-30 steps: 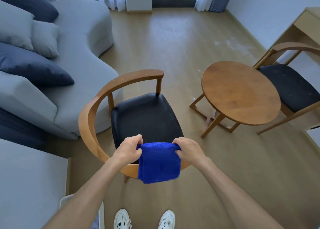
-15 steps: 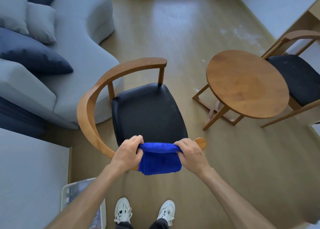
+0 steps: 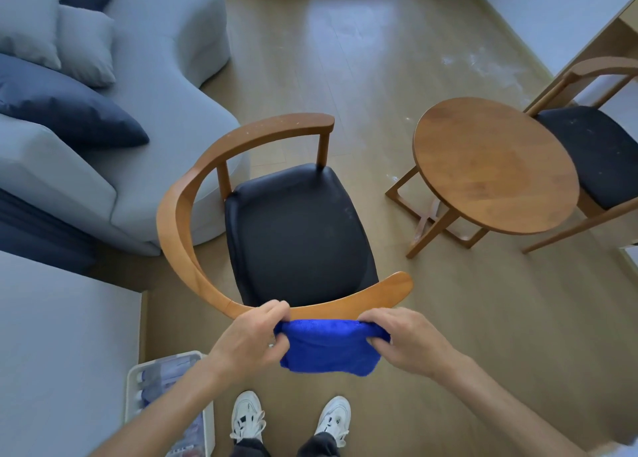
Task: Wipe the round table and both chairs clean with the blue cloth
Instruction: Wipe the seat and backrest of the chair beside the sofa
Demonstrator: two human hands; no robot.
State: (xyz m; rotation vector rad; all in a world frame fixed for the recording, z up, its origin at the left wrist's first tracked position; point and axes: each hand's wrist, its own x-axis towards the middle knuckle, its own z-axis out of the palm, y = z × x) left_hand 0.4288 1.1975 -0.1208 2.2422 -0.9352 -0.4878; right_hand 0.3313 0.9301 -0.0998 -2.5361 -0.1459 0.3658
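Note:
I hold the folded blue cloth [image 3: 326,349] stretched between both hands, just on my side of the curved wooden backrest of the near chair [image 3: 297,229]. My left hand [image 3: 255,336] grips its left end and my right hand [image 3: 402,341] its right end. The near chair has a black seat with faint pale specks. The round wooden table [image 3: 493,163] stands to the right of it. Behind the table is the second chair [image 3: 597,146], also black-seated, partly cut off by the frame edge.
A grey sofa [image 3: 145,87] with grey and navy cushions fills the left side, close to the near chair. A grey surface [image 3: 58,353] lies at lower left, with a white bin [image 3: 165,380] of bottles beside it. My white shoes [image 3: 290,418] are on the wooden floor.
The cloth and both hands have drawn back from over the seat's near edge to my side of the backrest. The view has tilted down, showing more of my shoes and the bin.

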